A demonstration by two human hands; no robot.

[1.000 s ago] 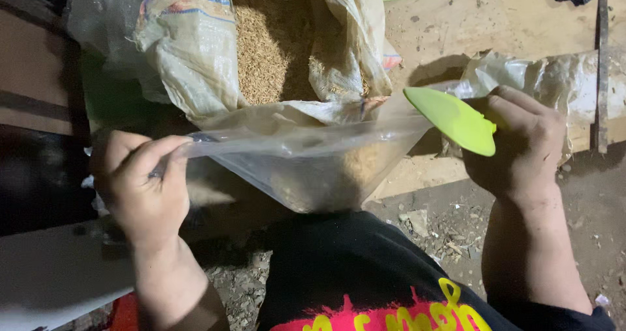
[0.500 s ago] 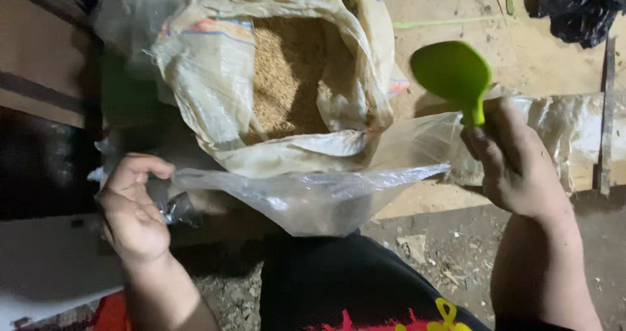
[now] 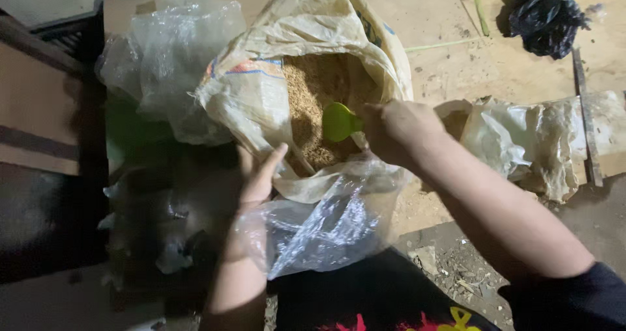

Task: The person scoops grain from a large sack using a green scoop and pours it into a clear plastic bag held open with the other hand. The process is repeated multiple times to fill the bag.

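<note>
right hand (image 3: 398, 130) grips scoop (image 3: 340, 122) — apparently inside sack (image 3: 254, 103)

Centre: we see the big woven sack of grain (image 3: 254, 96) standing open on the floor, with the green plastic scoop (image 3: 339, 121) inside its mouth.
Before the sack: the clear plastic bag (image 3: 326, 230) hangs just below its rim.
Left: the crumpled clear plastic sheet (image 3: 166, 51) lies against the sack.
Right: the flat dusty plastic wrap (image 3: 521, 139) lies on the floor.
Far right, behind: the black plastic bundle (image 3: 544, 19).

Of the two hands, the right hand (image 3: 394, 132) is closed, forearm extended; the left hand (image 3: 261, 174) seems half open, fingers raised.
</note>
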